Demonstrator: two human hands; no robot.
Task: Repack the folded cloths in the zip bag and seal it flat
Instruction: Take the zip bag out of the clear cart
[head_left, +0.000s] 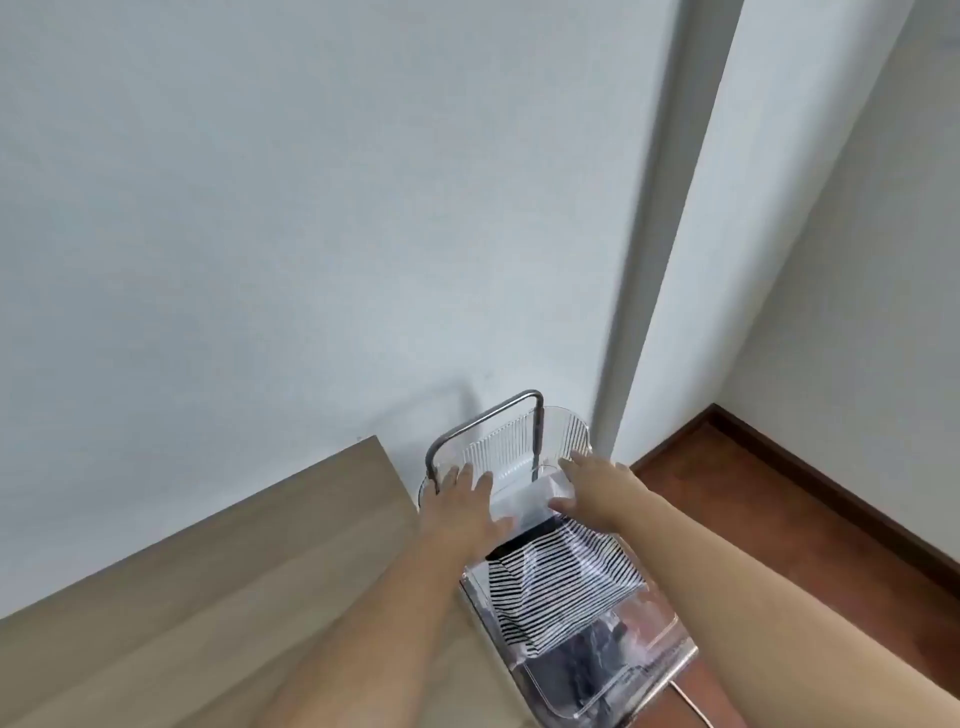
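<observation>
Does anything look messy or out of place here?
Nothing is spilled or broken. The striped cloth lies crumpled and slanted in the clear cart beside the wooden table. Both the left hand and right hand reach toward a white packet.

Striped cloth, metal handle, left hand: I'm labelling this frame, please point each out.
striped cloth (563, 582), head view, middle of the striped fabric.
metal handle (485, 415), head view, top bar.
left hand (460, 512), head view, back of the hand.
</observation>
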